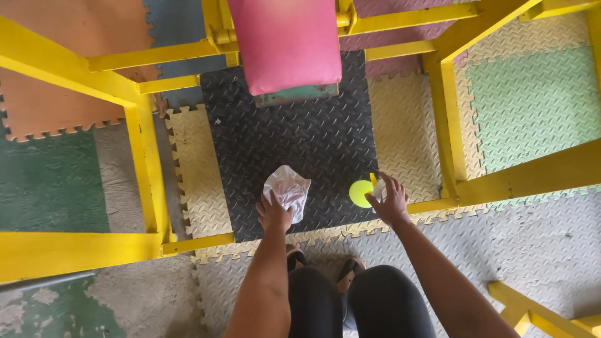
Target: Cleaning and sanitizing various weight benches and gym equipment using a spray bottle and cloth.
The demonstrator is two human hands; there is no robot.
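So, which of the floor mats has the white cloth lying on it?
The black mat in the middle, under the pink pad. The cloth lies on it at the left hand; the yellow, green and orange mats around it carry no cloth.

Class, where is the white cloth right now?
In the head view, the white cloth lies on the black floor mat, under the left hand, left of the round yellow object.

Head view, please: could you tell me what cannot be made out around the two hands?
- Round yellow-green object: partly covered by the right hand; its kind is unclear.
- Crumpled white cloth: lower edge hidden under the left hand.
- Pink padded seat: cut off by the top edge.
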